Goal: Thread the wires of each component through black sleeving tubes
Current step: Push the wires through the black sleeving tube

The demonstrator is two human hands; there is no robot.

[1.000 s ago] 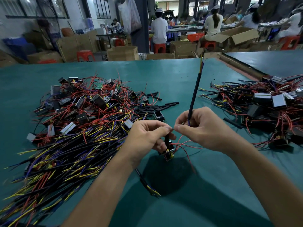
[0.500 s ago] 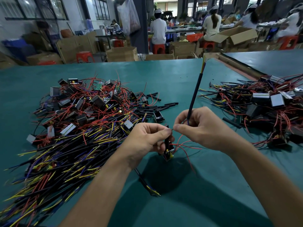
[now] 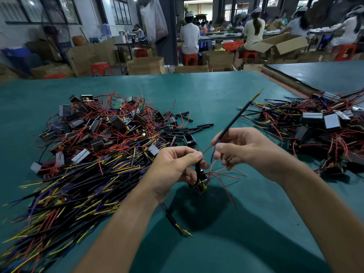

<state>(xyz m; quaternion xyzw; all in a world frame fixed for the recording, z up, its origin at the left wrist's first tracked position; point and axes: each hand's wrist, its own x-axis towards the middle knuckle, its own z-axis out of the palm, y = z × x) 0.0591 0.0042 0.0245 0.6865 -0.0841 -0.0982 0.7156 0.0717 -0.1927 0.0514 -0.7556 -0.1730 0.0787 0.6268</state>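
Left of me on the green table [image 3: 197, 91], a heap of unsleeved components [image 3: 94, 146] is sprawling, red, yellow and purple leads tangling outward, with loose short black tubes [image 3: 189, 131] lying along its right edge. Just right of that, my left hand [image 3: 173, 168] is curling round a small boxy component [image 3: 201, 185] held above the table. Thumb and forefinger are pinching its thin red wire [image 3: 206, 151], whose free end is reaching toward my other hand. My right hand [image 3: 254, 152] is gripping the near end of a long black sleeving tube [image 3: 234, 123], which is slanting up and away to the right. A yellow lead is poking from the tube's far end and a blue wire [image 3: 213, 154] is hanging from its near mouth. The red tip is lying just beside that mouth; I cannot tell whether it is inside. Far right, a second heap [image 3: 319, 127] of components with dark sleeved leads is waiting.

The component is looking light and hard, easy to cradle. The wire is looking thin and springy, so I am judging a pinch close to its tip best against buckling. The tube is looking soft and easily squashed, calling for a light grip just behind the mouth. No label or writing is showing clearly enough to read.
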